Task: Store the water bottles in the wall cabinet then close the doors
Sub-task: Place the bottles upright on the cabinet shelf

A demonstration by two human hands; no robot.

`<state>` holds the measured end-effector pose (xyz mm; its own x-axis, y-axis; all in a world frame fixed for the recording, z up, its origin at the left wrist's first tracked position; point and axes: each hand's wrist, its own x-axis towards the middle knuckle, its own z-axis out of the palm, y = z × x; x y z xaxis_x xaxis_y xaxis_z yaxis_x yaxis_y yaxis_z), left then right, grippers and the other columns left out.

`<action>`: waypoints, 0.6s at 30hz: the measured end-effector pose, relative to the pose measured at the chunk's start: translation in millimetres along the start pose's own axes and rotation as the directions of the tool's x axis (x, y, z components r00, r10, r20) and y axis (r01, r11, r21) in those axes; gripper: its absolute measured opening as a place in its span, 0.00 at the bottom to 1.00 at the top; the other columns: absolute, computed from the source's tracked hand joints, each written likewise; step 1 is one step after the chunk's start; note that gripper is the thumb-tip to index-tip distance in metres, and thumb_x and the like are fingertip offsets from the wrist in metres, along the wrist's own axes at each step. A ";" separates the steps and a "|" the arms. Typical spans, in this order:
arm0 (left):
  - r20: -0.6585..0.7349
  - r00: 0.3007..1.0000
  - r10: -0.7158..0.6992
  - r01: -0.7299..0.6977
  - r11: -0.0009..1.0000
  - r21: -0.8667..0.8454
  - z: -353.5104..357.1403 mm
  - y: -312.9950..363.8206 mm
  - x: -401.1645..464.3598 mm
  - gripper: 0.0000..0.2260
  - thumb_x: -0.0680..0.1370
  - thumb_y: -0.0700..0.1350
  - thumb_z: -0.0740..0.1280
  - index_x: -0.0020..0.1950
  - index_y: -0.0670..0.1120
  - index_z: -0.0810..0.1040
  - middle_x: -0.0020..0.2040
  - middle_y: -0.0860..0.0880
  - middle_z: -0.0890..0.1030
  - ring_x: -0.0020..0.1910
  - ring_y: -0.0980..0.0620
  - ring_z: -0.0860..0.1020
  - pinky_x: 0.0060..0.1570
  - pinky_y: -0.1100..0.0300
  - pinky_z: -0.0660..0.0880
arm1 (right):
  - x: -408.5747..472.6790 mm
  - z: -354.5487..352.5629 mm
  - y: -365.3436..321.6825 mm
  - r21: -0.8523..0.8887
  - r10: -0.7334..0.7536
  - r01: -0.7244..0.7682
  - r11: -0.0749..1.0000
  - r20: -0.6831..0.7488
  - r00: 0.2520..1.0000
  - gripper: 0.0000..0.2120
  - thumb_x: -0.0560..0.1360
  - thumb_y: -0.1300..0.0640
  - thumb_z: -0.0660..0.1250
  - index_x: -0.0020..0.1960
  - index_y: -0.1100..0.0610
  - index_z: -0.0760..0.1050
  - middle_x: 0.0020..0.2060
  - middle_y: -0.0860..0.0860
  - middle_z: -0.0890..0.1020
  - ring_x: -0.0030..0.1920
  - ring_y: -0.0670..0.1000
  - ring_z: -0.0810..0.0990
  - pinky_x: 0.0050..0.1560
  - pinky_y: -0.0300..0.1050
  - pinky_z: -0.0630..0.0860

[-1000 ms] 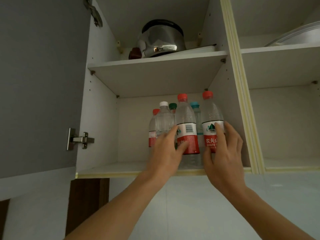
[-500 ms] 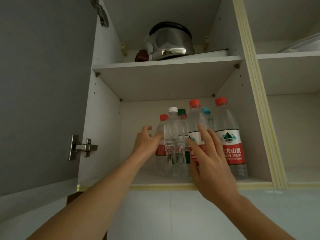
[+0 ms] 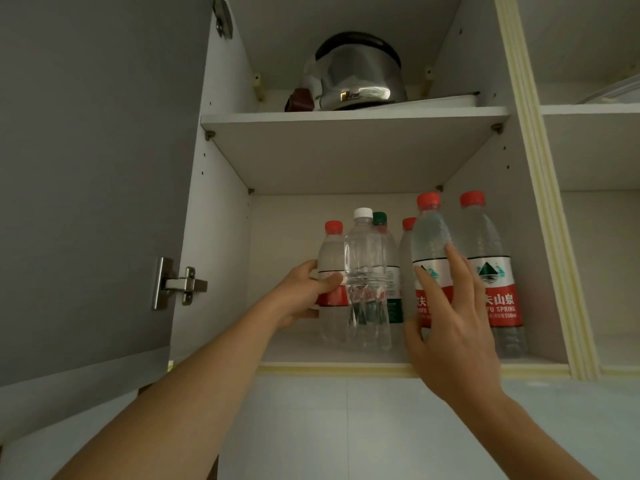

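- Up inside the open wall cabinet (image 3: 221,209), six water bottles are standing together on the lower shelf (image 3: 298,351), toward its right side.
- The left hand (image 3: 304,292) is reaching in, its grip wrapping the small red-capped bottle (image 3: 331,258) at the left end of the group, thumb pressing on the red label.
- The right hand (image 3: 450,327) is resting spread fingers on the red-labelled bottle (image 3: 429,244) near the shelf's front edge; whether that grip is closing around it cannot be told.
- A white-capped clear bottle (image 3: 363,271) is standing between the two hands, a green-capped bottle (image 3: 380,219) just behind it.
- Another red-labelled bottle (image 3: 491,271) is sitting nearest the right wall.
- A steel pot (image 3: 360,74) is sitting on the upper shelf (image 3: 353,116).
- The grey door (image 3: 86,168) is hanging open at left.
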<state>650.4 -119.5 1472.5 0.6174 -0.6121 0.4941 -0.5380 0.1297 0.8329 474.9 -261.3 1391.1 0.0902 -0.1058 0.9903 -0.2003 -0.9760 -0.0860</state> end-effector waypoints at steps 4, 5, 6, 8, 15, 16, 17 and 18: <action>-0.025 0.999 0.025 -0.023 0.996 0.089 -9.5 6.0 -12.3 0.20 0.80 0.49 0.71 0.70 0.51 0.70 0.57 0.47 0.82 0.54 0.48 0.82 0.54 0.46 0.80 | -2.0 -1.2 -0.9 -0.014 -0.107 0.107 0.994 -0.036 0.994 0.31 0.70 0.64 0.76 0.71 0.60 0.73 0.77 0.60 0.62 0.79 0.63 0.57 0.71 0.69 0.66; -0.029 0.999 0.026 -0.023 0.995 0.100 -12.2 7.5 -14.9 0.20 0.80 0.49 0.71 0.69 0.51 0.71 0.56 0.47 0.82 0.54 0.47 0.82 0.56 0.44 0.80 | -2.2 -2.1 -2.8 -0.019 -0.129 0.129 0.991 -0.036 0.991 0.30 0.70 0.64 0.76 0.71 0.60 0.73 0.76 0.60 0.63 0.78 0.63 0.58 0.70 0.69 0.68; -0.033 0.999 0.024 -0.020 0.994 0.103 -14.8 8.9 -17.0 0.19 0.79 0.49 0.71 0.69 0.51 0.71 0.56 0.47 0.82 0.54 0.47 0.82 0.57 0.44 0.80 | -2.5 -3.2 -6.1 -0.015 -0.154 0.153 0.988 -0.039 0.987 0.29 0.71 0.63 0.75 0.71 0.60 0.73 0.75 0.60 0.64 0.77 0.63 0.60 0.69 0.68 0.70; -0.048 0.999 0.023 -0.017 0.993 0.121 -20.7 11.3 -20.3 0.19 0.79 0.49 0.72 0.68 0.51 0.71 0.55 0.47 0.82 0.53 0.47 0.82 0.53 0.46 0.81 | -2.0 -4.0 -16.6 0.026 -0.211 0.212 0.977 -0.042 0.977 0.26 0.73 0.61 0.73 0.70 0.60 0.74 0.73 0.60 0.67 0.73 0.62 0.66 0.65 0.61 0.74; -0.221 0.966 0.135 -0.027 0.902 0.432 -31.8 7.3 -21.6 0.19 0.76 0.53 0.73 0.61 0.50 0.70 0.56 0.46 0.80 0.52 0.44 0.80 0.47 0.46 0.83 | 22.6 10.2 -68.8 -0.029 0.185 -0.187 0.982 0.345 0.920 0.41 0.78 0.47 0.68 0.80 0.55 0.47 0.71 0.57 0.67 0.65 0.58 0.75 0.57 0.54 0.79; -0.253 0.954 0.162 -0.023 0.879 0.477 -33.4 3.9 -20.5 0.22 0.75 0.54 0.74 0.63 0.49 0.69 0.56 0.45 0.80 0.52 0.43 0.80 0.47 0.45 0.83 | 26.1 13.8 -73.5 -0.057 0.231 -0.227 0.972 0.384 0.894 0.44 0.78 0.48 0.69 0.80 0.54 0.42 0.71 0.59 0.67 0.63 0.60 0.77 0.56 0.55 0.79; -0.275 0.943 0.189 -0.022 0.858 0.513 -35.9 -0.1 -18.4 0.25 0.75 0.54 0.74 0.66 0.48 0.67 0.57 0.44 0.80 0.53 0.41 0.80 0.48 0.45 0.81 | 29.0 17.7 -77.8 -0.074 0.255 -0.247 0.966 0.408 0.877 0.46 0.78 0.48 0.69 0.80 0.54 0.39 0.72 0.60 0.66 0.62 0.61 0.78 0.56 0.56 0.78; -0.287 0.935 0.210 -0.023 0.841 0.541 -39.1 -4.1 -15.5 0.29 0.75 0.54 0.74 0.70 0.48 0.65 0.59 0.42 0.79 0.54 0.39 0.79 0.51 0.46 0.80 | 31.7 22.3 -81.6 -0.078 0.267 -0.259 0.963 0.425 0.865 0.47 0.78 0.49 0.70 0.80 0.53 0.38 0.72 0.60 0.66 0.62 0.62 0.78 0.56 0.57 0.78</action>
<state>665.5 -80.1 1471.2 0.6287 -0.3209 0.7084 -0.7769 -0.2989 0.5541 515.8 -189.3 1427.1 0.4396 -0.4330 0.7869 -0.2922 -0.8974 -0.3306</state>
